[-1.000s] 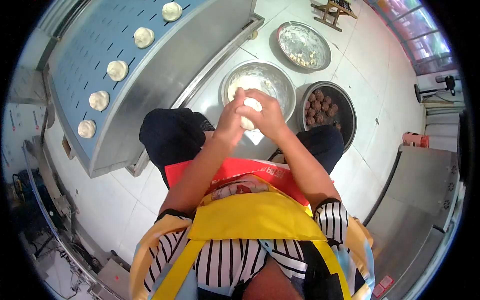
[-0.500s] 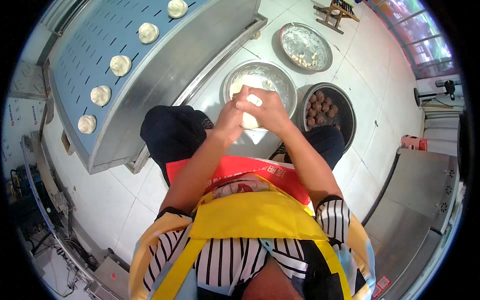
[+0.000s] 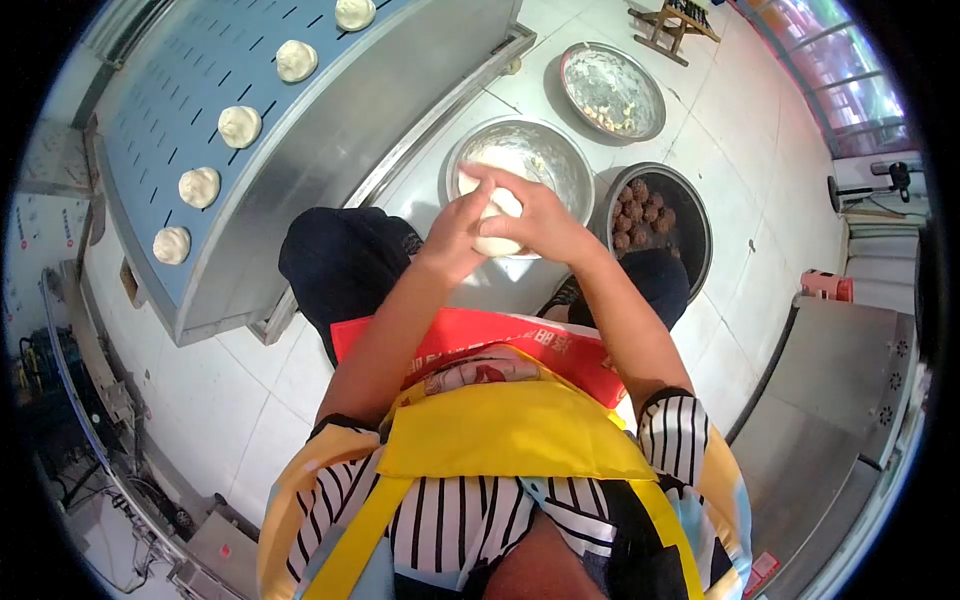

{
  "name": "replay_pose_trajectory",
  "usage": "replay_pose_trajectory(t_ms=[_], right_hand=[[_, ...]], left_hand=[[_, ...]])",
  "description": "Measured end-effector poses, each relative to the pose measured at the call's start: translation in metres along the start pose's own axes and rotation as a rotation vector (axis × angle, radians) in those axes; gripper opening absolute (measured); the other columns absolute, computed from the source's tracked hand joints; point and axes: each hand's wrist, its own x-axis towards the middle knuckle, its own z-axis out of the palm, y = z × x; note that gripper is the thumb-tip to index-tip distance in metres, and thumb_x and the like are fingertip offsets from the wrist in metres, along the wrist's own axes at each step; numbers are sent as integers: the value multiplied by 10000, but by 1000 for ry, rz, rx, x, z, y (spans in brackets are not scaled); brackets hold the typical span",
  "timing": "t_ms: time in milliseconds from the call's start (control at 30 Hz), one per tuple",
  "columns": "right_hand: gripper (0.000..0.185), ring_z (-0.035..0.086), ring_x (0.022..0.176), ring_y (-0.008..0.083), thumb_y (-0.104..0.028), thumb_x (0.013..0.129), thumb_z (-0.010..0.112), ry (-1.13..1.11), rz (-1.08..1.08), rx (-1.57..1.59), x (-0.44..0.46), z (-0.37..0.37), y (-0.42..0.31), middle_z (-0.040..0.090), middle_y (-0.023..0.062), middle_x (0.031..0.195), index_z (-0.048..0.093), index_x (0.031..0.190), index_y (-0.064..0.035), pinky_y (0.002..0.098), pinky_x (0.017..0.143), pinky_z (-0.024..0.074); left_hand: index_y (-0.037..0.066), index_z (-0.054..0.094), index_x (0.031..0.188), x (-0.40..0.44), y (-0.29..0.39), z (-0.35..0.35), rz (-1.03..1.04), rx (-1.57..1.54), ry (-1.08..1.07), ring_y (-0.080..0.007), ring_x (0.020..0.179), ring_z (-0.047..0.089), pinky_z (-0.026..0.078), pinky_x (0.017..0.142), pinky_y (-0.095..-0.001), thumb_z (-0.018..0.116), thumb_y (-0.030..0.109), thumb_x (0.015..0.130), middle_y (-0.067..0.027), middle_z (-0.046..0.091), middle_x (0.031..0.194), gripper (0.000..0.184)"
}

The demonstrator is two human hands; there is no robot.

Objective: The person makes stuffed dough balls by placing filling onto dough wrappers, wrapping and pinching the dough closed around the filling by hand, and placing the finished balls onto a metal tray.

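A pale lump of dough (image 3: 503,204) is held between my two hands, partly covered by the fingers. My left hand (image 3: 456,236) closes round its left side. My right hand (image 3: 545,216) wraps over it from the right, thumb pressed on its near part. Both hands are over the near part of a metal basin (image 3: 577,175) with floury walls; more pale dough seems to lie inside, mostly hidden behind the fingers.
Several round dough pieces (image 3: 239,127) sit in a row on the blue slotted surface (image 3: 170,120) at left. A dark tub (image 3: 700,215) holds several brown balls (image 3: 640,215). Beyond stands a floury bowl (image 3: 610,85) with scraps, and a small stool (image 3: 675,30).
My hands have loosened a little and shifted round the dough, so more of it shows. My right thumb has moved lower on it. The dough pieces on the blue surface look unmoved.
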Motion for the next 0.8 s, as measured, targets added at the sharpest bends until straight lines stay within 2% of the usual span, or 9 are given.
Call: replay_pose_trajectory(t_ms=[33,167,300,367,467,500,600,733,800], right_hand=[[493,605,1041,385,-437,782,696,-88,112,73,-1,-4,-8,647,254,957,669,997,6,406,844,484],[511,637,950,272,-408,782,702,294,-143,-432,7,10,22,660,204,926,639,1065,12,387,832,490],[510,618,997,373,-443,785,690,12,-23,15,2,-1,-6,636,270,890,650,955,36,403,817,486],[506,620,987,369,-435,785,694,-17,198,-48,4,-4,-7,637,262,906,645,967,35,391,812,486],[463,639,903,253,-396,782,706,269,-122,-441,9,11,18,653,203,870,651,982,17,345,791,490],[485,642,904,250,-411,772,713,179,-59,-170,9,8,8,656,211,906,656,985,21,344,790,492],[535,641,927,328,-445,763,712,-135,59,39,4,-4,-10,648,246,960,654,998,32,361,803,492],[514,624,971,276,-398,762,720,232,-45,-414,10,9,4,647,230,1007,653,1058,16,331,842,477],[527,592,1069,320,-412,760,719,50,13,-123,7,4,3,631,260,1045,653,1053,21,355,870,467]], left_hand=[[62,381,1321,-1,2,1,-12,3,-19,-253,1137,531,455,936,-454,414,547,938,-124,505,1238,619],[69,382,1323,0,-5,14,110,-40,71,-258,1152,520,447,950,-464,411,576,924,-139,491,1258,646],[81,376,1334,-6,14,-4,-134,3,-209,-256,1188,492,433,962,-476,367,583,932,-134,481,1280,643],[79,376,1334,-7,8,9,-55,-23,-11,-263,1190,491,435,956,-486,381,592,924,-140,484,1275,656],[76,369,1336,-3,1,16,72,-74,42,-286,1178,501,445,940,-501,413,605,905,-143,485,1279,684],[76,370,1335,-4,2,13,54,-58,45,-289,1176,503,447,938,-502,412,604,906,-140,486,1279,682],[74,383,1324,-11,15,2,-75,-59,-93,-279,1140,527,474,903,-484,414,556,927,-128,501,1252,625],[65,407,1297,-1,2,11,62,-119,60,-279,1073,573,523,832,-497,447,511,934,-129,521,1206,576],[85,393,1313,-2,1,6,65,-72,49,-293,1100,557,489,871,-544,425,567,918,-136,499,1249,624]])
